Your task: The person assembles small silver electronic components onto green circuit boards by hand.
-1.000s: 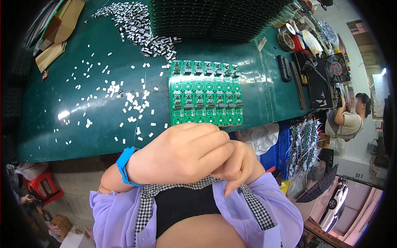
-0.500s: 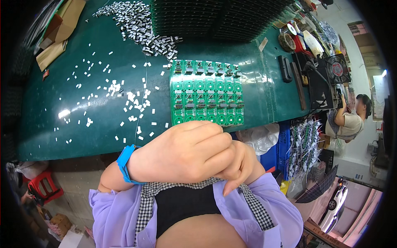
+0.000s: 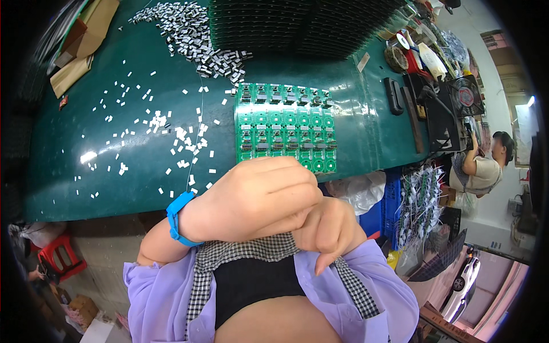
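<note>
My left hand [image 3: 257,197], with a blue wristband [image 3: 174,217], is curled shut close to my chest and lies over my right hand [image 3: 329,228]. The right hand is closed too, with one finger pointing down over my purple shirt. Nothing shows inside either hand, and the palms are hidden. Just beyond my knuckles a green panel of small circuit boards [image 3: 284,126] lies flat near the front edge of the green table [image 3: 114,177]. Neither hand touches it.
Small white parts [image 3: 183,137] are scattered left of the panel. A heap of metal parts [image 3: 194,34] and a dark stack of boards [image 3: 297,26] sit at the back, and cardboard [image 3: 80,40] at far left. Tools and a fan [image 3: 464,94] are at right, with another person [image 3: 486,163] beyond.
</note>
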Available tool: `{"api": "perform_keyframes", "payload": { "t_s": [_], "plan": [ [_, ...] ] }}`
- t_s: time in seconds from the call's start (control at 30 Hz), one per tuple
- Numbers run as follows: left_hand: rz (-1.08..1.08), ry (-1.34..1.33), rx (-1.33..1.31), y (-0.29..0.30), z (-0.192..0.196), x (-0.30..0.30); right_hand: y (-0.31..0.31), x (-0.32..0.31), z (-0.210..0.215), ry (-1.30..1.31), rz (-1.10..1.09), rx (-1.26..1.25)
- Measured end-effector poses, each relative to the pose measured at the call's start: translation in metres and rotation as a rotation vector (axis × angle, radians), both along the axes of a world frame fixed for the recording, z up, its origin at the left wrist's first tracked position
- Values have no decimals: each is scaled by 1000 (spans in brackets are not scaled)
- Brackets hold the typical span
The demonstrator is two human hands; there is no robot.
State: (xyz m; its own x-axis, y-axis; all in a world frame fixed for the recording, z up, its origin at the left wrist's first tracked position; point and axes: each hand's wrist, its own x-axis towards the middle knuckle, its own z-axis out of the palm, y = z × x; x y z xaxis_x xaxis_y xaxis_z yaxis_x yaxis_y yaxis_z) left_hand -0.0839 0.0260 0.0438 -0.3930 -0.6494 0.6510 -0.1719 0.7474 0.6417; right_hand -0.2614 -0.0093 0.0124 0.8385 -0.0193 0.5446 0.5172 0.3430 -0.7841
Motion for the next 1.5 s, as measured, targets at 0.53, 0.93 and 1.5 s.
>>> {"api": "perform_keyframes", "payload": {
  "t_s": [0.53,0.93,1.5],
  "plan": [
    [-59,134,348,-3,5,-15,-2,37,-15,-661,710,482],
    [-91,169,316,-9,-4,-18,1,42,-13,-703,750,543],
    [-47,173,351,-6,-5,-18,3,36,-19,-649,672,612]
  ]
}}
